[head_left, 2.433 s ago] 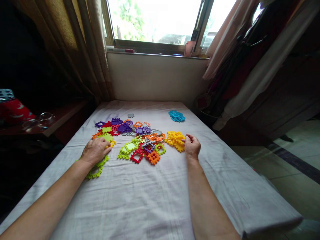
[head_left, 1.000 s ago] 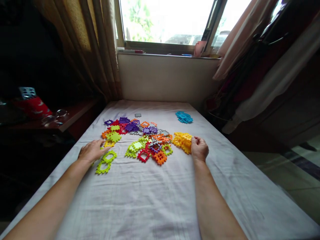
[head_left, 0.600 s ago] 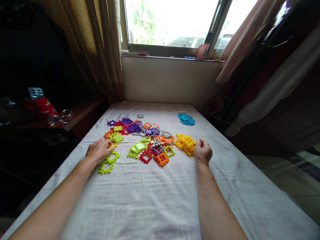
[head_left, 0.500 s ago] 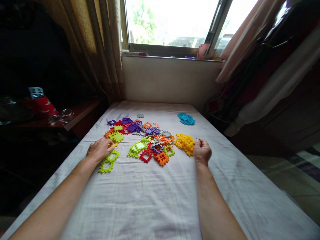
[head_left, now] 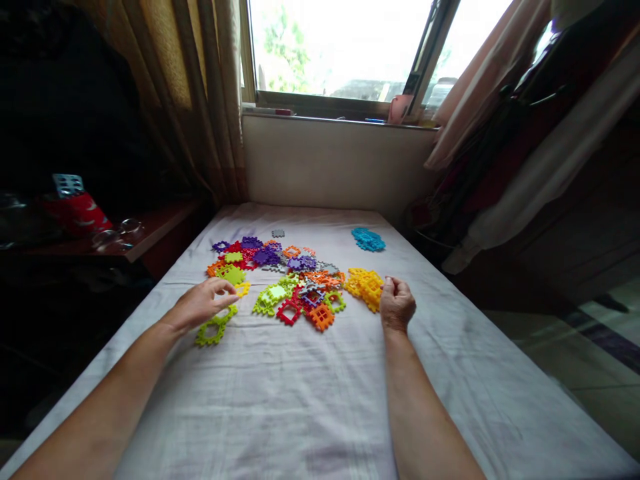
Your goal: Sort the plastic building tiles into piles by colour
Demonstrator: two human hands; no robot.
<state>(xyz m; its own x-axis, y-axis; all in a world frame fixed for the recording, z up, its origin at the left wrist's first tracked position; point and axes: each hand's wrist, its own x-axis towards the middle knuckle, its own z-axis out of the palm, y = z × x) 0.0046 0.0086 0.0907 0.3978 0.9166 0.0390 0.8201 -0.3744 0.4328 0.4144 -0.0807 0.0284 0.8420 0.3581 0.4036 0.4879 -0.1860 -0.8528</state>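
My left hand [head_left: 204,303] pinches a small yellow interlocking tile [head_left: 243,289] between thumb and fingertips, at the left side of the mixed pile. Just below that hand lie linked lime-green frame tiles [head_left: 210,332], partly covered by it; a solid lime tile [head_left: 231,273] is beyond. My right hand [head_left: 398,304] is closed, knuckles up, against the right edge of a heap of yellow tiles [head_left: 365,288]. Whatever its fingers hold is hidden. Between the hands spread red tiles [head_left: 289,311], orange tiles [head_left: 321,317], purple tiles [head_left: 267,256] and pale green tiles [head_left: 273,297].
A blue tile heap [head_left: 369,239] sits at the far right of the sheet-covered bed [head_left: 280,400]. One grey tile [head_left: 278,233] lies apart at the back. Left stands a dark table [head_left: 165,230] with glasses [head_left: 120,233] and a red container [head_left: 83,213]. Clothes [head_left: 505,173] hang on the right.
My left hand has moved slightly right and lifted a little, with the yellow tile between its fingers. My right hand stays closed beside the yellow heap. The view has shifted slightly.
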